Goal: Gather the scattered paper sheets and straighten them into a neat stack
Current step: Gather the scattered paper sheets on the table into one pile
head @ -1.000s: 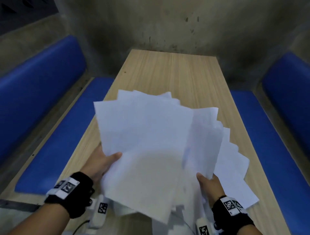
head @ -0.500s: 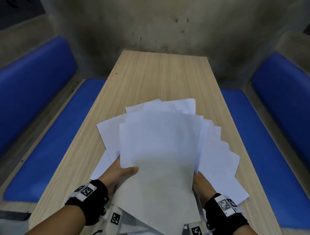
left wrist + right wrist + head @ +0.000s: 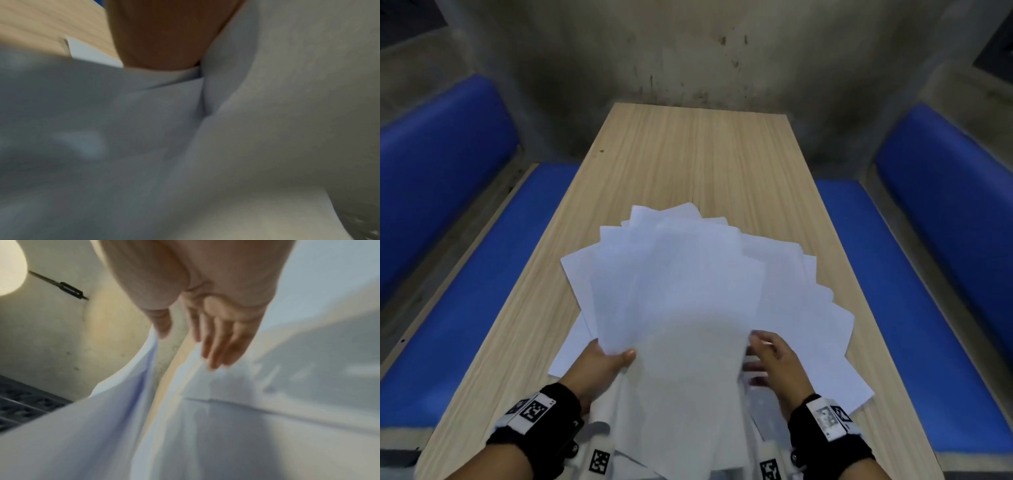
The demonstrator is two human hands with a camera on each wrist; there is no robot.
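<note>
A fanned bundle of white paper sheets (image 3: 681,291) is lifted over the near half of the wooden table (image 3: 698,154). My left hand (image 3: 602,363) grips its lower left edge, thumb on top and fingers underneath. In the left wrist view the left hand (image 3: 162,32) disappears behind the paper sheets (image 3: 287,113). My right hand (image 3: 774,356) is at the bundle's right edge with straight fingers (image 3: 222,350) over more sheets (image 3: 822,342) lying flat on the table. It holds nothing. Another sheet (image 3: 571,349) lies under the left hand.
Blue padded benches run along the table's left (image 3: 465,308) and right (image 3: 928,308) sides. A stained concrete wall (image 3: 688,51) closes the far end. The far half of the tabletop is bare wood.
The bundle has swung from tilted left to pointing straight ahead, and its sheets overlap more. My right hand has come out from the bundle's edge and its fingers have straightened. The left hand keeps its grip.
</note>
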